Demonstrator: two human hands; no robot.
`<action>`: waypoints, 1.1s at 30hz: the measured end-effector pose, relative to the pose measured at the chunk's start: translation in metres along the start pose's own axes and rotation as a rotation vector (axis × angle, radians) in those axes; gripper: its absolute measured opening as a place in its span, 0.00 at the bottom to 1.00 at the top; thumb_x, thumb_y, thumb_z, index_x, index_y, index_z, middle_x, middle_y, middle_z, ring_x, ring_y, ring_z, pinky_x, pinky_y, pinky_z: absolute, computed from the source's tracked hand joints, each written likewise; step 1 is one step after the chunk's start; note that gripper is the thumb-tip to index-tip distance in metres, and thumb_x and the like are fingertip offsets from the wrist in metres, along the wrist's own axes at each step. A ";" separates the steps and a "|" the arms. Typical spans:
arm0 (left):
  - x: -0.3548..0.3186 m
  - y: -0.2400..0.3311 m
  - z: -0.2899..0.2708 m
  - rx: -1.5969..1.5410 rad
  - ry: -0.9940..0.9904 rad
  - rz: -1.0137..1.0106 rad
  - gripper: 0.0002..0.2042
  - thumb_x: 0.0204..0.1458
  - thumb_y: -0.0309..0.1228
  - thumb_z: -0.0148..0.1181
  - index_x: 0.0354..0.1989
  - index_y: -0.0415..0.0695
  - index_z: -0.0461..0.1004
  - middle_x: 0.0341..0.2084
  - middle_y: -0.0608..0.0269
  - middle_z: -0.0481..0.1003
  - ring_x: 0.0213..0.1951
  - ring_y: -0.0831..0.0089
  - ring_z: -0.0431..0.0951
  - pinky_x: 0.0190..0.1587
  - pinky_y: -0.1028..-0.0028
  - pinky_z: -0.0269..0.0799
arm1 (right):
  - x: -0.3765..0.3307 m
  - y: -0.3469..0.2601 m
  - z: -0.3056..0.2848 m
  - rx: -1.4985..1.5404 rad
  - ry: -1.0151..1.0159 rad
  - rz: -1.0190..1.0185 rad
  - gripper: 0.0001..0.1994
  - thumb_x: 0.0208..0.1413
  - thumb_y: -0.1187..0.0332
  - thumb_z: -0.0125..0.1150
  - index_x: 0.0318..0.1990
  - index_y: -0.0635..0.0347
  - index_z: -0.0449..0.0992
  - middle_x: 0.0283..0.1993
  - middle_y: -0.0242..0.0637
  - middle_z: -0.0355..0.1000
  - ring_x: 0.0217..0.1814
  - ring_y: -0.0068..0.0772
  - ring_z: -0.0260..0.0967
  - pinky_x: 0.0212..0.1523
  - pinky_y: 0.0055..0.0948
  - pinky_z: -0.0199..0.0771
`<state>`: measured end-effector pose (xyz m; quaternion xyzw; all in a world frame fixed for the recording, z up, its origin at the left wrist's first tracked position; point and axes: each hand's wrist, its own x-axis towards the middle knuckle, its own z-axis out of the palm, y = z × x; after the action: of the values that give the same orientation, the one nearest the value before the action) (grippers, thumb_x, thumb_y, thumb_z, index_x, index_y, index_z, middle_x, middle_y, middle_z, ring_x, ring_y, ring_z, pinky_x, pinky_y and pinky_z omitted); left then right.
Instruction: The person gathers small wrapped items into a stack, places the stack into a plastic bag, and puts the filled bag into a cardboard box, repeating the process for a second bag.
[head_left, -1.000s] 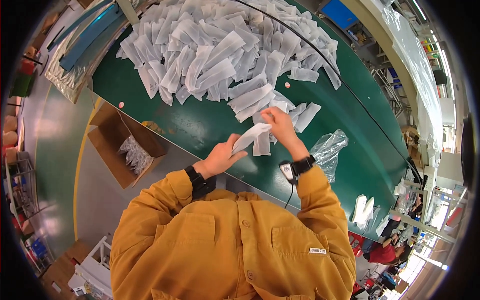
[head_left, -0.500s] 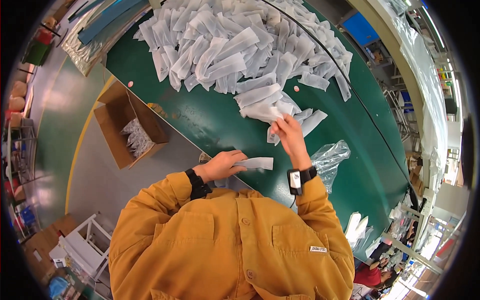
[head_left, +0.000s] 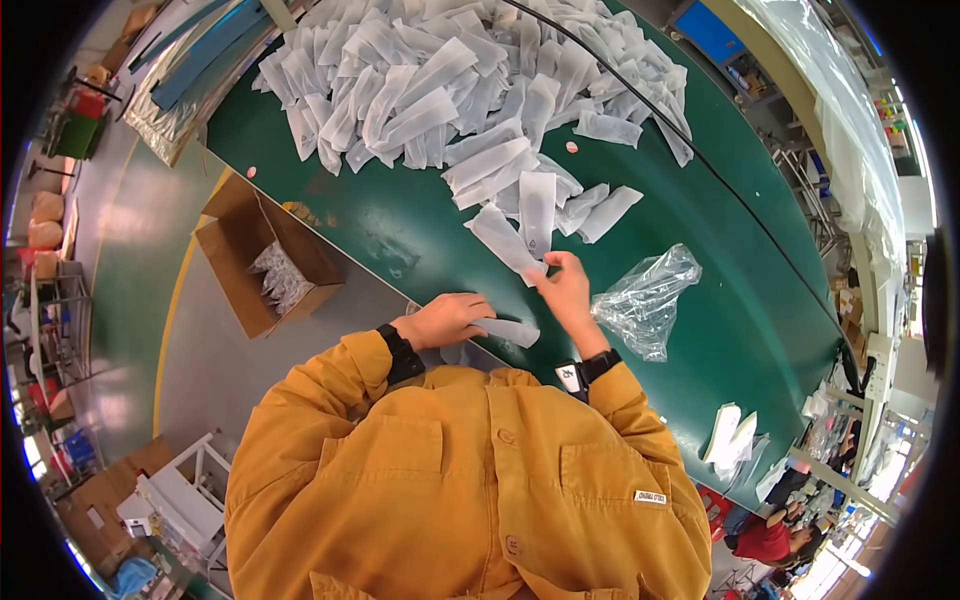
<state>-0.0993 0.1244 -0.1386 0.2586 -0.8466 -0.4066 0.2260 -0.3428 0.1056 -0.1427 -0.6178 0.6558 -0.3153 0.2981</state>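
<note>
Here's one white pouch slanting across the counter, its near end pinched in the right hand's fingers; a second pouch is gripped by the left hand at the near edge. Plenty left: a big heap beyond, though what's done can't be told. Open green runs left; a crumpled clear bag crowds the right.
</note>
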 end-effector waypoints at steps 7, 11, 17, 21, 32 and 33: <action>-0.002 -0.015 -0.001 0.071 -0.026 -0.014 0.15 0.40 0.28 0.69 0.38 0.45 0.73 0.38 0.58 0.73 0.45 0.56 0.72 0.47 0.62 0.69 | 0.000 0.020 0.037 0.030 -0.110 -0.009 0.09 0.47 0.74 0.61 0.36 0.62 0.69 0.33 0.46 0.70 0.32 0.51 0.69 0.35 0.36 0.71; 0.008 -0.009 -0.012 0.309 0.227 0.042 0.16 0.39 0.29 0.69 0.38 0.46 0.74 0.47 0.59 0.71 0.52 0.56 0.68 0.55 0.58 0.64 | -0.014 0.009 0.027 0.088 -0.244 -0.100 0.09 0.44 0.78 0.57 0.35 0.59 0.69 0.33 0.46 0.69 0.37 0.56 0.69 0.37 0.40 0.70; 0.009 -0.030 -0.009 0.379 0.180 0.061 0.15 0.40 0.29 0.69 0.38 0.47 0.74 0.53 0.59 0.68 0.56 0.58 0.64 0.59 0.56 0.59 | -0.014 0.000 0.005 -0.068 -0.463 -0.235 0.10 0.43 0.81 0.53 0.35 0.58 0.70 0.37 0.44 0.69 0.41 0.53 0.70 0.39 0.40 0.71; 0.002 -0.046 0.000 0.336 0.105 0.128 0.17 0.41 0.30 0.68 0.42 0.47 0.73 0.51 0.58 0.68 0.53 0.57 0.66 0.57 0.56 0.61 | 0.053 -0.041 -0.016 -0.153 -0.158 -0.246 0.09 0.47 0.78 0.54 0.37 0.58 0.71 0.46 0.41 0.68 0.43 0.54 0.71 0.41 0.44 0.74; -0.002 -0.035 0.001 0.153 0.098 -0.007 0.27 0.41 0.28 0.69 0.53 0.42 0.69 0.46 0.55 0.69 0.48 0.54 0.68 0.54 0.62 0.64 | 0.100 -0.043 -0.032 0.108 -0.269 0.156 0.10 0.56 0.71 0.58 0.45 0.64 0.72 0.42 0.43 0.71 0.35 0.34 0.76 0.39 0.30 0.77; -0.002 -0.035 0.003 0.142 0.100 0.010 0.27 0.40 0.29 0.69 0.52 0.42 0.69 0.46 0.55 0.68 0.49 0.54 0.67 0.55 0.61 0.63 | 0.084 -0.032 -0.036 0.447 -0.209 0.190 0.08 0.58 0.71 0.57 0.43 0.64 0.71 0.40 0.39 0.71 0.34 0.30 0.75 0.39 0.27 0.76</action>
<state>-0.0906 0.1085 -0.1693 0.2897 -0.8622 -0.3312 0.2510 -0.3561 0.0218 -0.0950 -0.5015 0.5906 -0.3576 0.5214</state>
